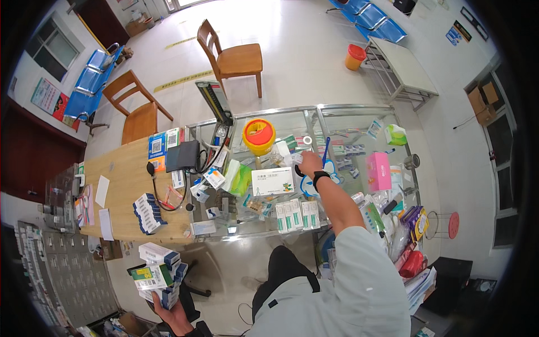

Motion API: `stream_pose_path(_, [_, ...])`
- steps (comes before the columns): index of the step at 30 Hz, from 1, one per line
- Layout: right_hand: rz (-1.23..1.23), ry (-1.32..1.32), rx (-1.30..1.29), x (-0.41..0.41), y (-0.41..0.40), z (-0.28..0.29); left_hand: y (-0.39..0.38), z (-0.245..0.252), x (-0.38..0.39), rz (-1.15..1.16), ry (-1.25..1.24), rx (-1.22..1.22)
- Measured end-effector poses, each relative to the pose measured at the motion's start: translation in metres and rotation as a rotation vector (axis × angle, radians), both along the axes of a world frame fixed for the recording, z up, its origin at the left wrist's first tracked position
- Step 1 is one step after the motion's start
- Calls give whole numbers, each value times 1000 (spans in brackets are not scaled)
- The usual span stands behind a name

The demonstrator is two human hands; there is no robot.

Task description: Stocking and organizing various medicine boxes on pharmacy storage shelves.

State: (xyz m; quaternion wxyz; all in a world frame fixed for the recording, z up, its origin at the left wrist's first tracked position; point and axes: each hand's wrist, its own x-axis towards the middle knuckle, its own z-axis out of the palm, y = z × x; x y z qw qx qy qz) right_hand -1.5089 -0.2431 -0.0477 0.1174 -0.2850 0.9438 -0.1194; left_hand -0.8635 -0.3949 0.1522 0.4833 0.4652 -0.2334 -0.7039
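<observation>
My left hand [174, 318] grips a stack of white and blue medicine boxes [170, 297] low in front of the counter. A green and yellow medicine box [151, 276] lies among them. My right hand [310, 163] reaches across the glass display counter [290, 116], its fingertips at a small white packet [297, 158]. Whether it grips that packet is unclear. Just beside this hand are a blue pen-like stick [326, 151] and a blue-edged white mat [309, 185]. Nearer me lie a large white carton [273, 182] and several white and green medicine boxes [297, 215].
A yellow sharps container [258, 137] with a red lid stands behind the carton. To the left are an upright sphygmomanometer [217, 99], its black cuff [182, 156] and a stack of blue-white boxes [148, 213]. Plastic bags [398, 227] and a pink box [378, 171] crowd the right side.
</observation>
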Motion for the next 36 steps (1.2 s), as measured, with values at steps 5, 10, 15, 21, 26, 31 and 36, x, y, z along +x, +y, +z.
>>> stream_pose_path(5, [-134, -220, -383, 25, -2, 49, -1, 10, -8, 52, 14, -8])
stream_pose_path(10, [334, -235, -371, 76, 4, 74, -3, 4, -4, 62, 50, 15])
stream_pose_path(15, [452, -194, -155, 94, -8, 73, 2, 1, 0, 77, 86, 8])
stream_pose_path(21, [647, 15, 35, 93, -29, 78, 10, 11, 11, 170, -6, 2])
stream_pose_path(26, [623, -139, 95, 86, -38, 79, 21, 6, 27, 254, 6, 44])
stream_pose_path(31, [668, -108, 7, 78, -42, 60, 36, 0, 51, 289, 161, -7])
stream_pose_path(36, [526, -78, -23, 83, -24, 83, 54, -2, 80, 358, 174, -8])
